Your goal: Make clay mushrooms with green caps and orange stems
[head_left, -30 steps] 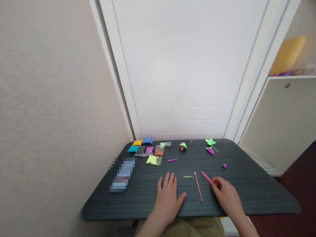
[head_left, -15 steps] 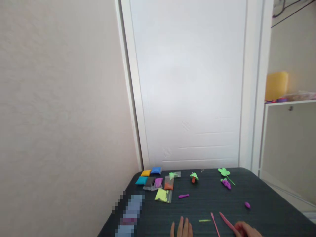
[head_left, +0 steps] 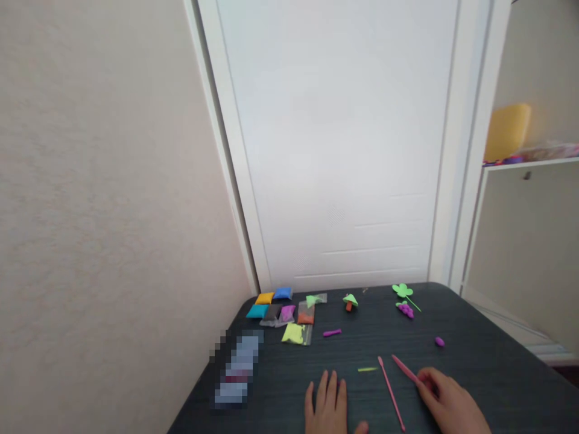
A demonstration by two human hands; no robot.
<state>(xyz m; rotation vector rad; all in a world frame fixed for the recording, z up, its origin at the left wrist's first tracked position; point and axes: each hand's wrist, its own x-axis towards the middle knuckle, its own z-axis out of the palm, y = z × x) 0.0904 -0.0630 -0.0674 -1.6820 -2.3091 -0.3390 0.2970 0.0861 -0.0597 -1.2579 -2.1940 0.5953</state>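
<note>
My left hand [head_left: 326, 404] lies palm down on the dark table with its fingers stretched out. A speck of purple shows between its fingertips; what is under the palm is hidden. My right hand [head_left: 447, 398] pinches a pink modelling knife [head_left: 404, 367] by its handle end, the blade pointing away to the left. Between the hands lie a thin pink modelling stick [head_left: 391, 395] and a small yellow-green strip [head_left: 368, 369]. A purple clay oval [head_left: 439, 342] rests beyond my right hand. Farther off is a purple clay piece with a thinner end [head_left: 332, 333].
Several clay packets, among them a yellow one [head_left: 294, 333] and a blue one [head_left: 283, 293], lie at the back left. A clay mushroom [head_left: 350, 302], a green clover [head_left: 402, 291] and purple clay grapes [head_left: 406, 310] stand farther back. A wall [head_left: 113, 241] borders the left side.
The view has tipped downward, so more of both hands and the table shows. My right hand still holds the pink knife, and the left is still flat.
</note>
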